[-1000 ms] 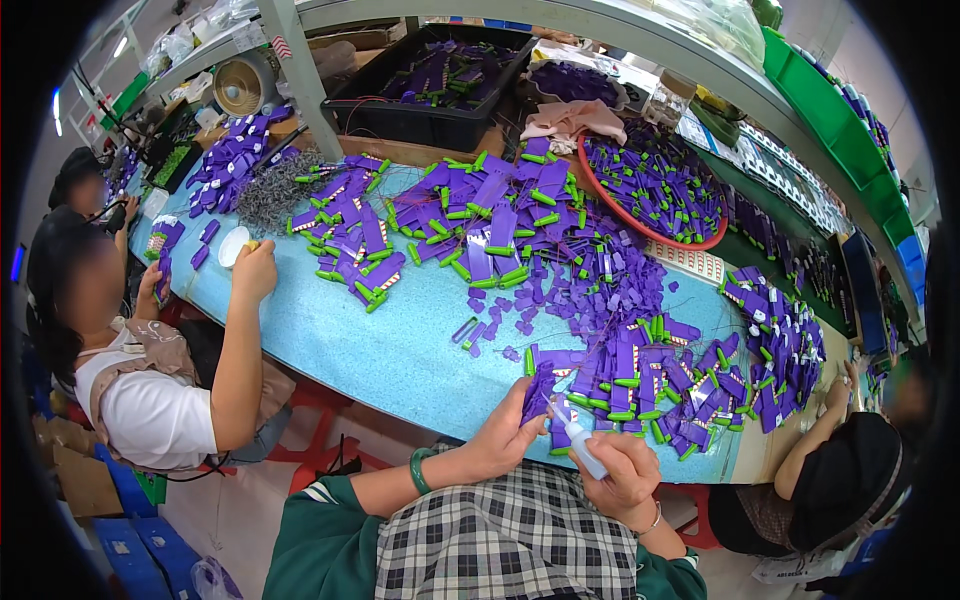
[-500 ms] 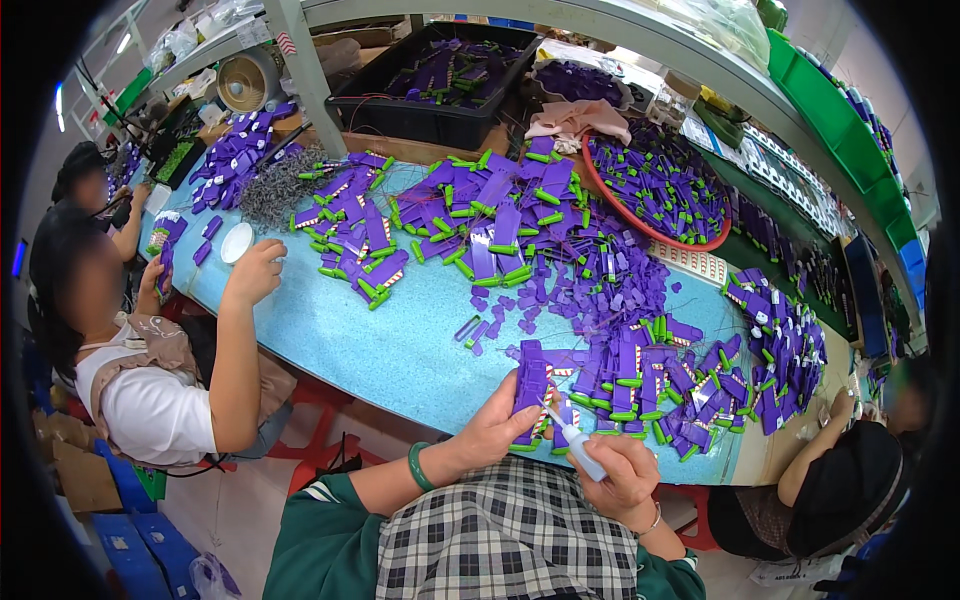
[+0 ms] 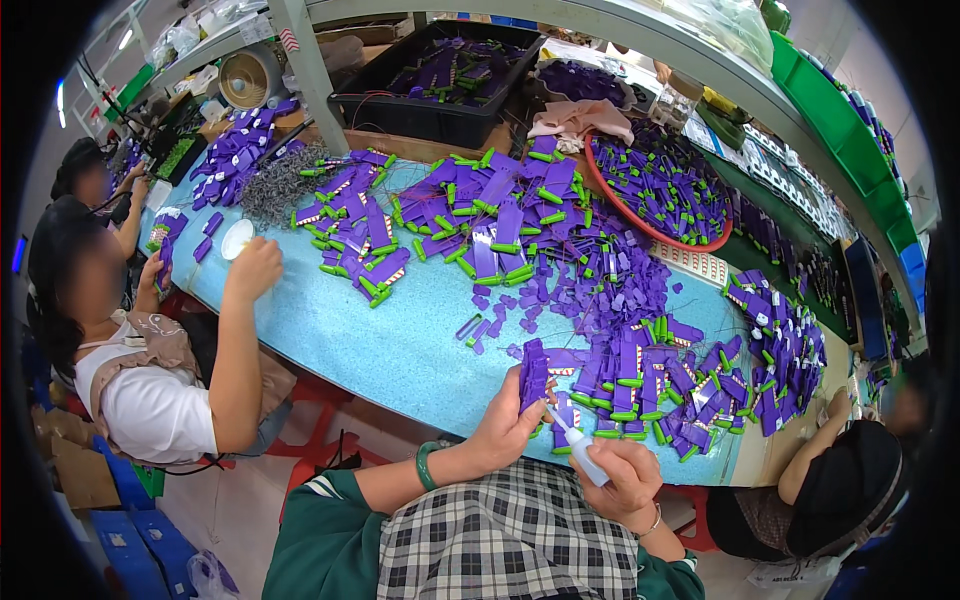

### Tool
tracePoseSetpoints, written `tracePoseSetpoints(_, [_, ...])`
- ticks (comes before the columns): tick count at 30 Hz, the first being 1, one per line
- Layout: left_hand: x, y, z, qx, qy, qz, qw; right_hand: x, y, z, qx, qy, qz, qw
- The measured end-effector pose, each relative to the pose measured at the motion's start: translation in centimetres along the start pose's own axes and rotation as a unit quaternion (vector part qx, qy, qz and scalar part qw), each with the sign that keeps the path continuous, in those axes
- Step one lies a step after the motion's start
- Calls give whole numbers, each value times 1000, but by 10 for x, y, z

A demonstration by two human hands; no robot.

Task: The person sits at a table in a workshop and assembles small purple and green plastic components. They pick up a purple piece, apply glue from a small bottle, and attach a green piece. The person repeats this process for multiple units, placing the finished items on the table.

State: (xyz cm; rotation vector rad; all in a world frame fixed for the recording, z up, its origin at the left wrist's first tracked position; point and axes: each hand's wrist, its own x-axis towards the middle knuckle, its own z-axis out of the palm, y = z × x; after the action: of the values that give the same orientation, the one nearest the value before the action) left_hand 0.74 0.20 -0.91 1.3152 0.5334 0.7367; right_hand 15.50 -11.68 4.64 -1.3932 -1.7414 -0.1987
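My left hand [image 3: 502, 425] is closed around a purple plastic part [image 3: 534, 375], held upright at the near edge of the blue table. In my right hand [image 3: 622, 478] is a small translucent squeeze bottle [image 3: 585, 455], its thin nozzle pointing up and left at the lower side of the part. Whether the tip touches the part I cannot tell. Just beyond my hands lies a heap of purple parts with green ends [image 3: 630, 385], some with red-and-white striped pieces. Small loose purple pieces [image 3: 560, 295] are scattered behind it.
A black bin [image 3: 455, 120] and a red round basket [image 3: 640, 235] of purple parts stand at the back. To the left a co-worker [image 3: 150, 390] reaches toward a small white dish [image 3: 237, 240]. Another person [image 3: 840, 490] sits at the right. A metal shelf frame [image 3: 305, 75] crosses overhead.
The purple part has turned in my left hand and now shows a narrower side. The bottle has shifted only slightly. The co-worker's hand at the left has moved closer to the white dish.
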Motion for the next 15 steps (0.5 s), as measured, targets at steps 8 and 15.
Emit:
tracePoseSetpoints(8, [-1,-11,2,127,19,62,990,2,-2,1,6,-18,9,1000])
tracePoseSetpoints(15, [2,-12,-7,65,9,26,997,1,0,4,22,-31,29,999])
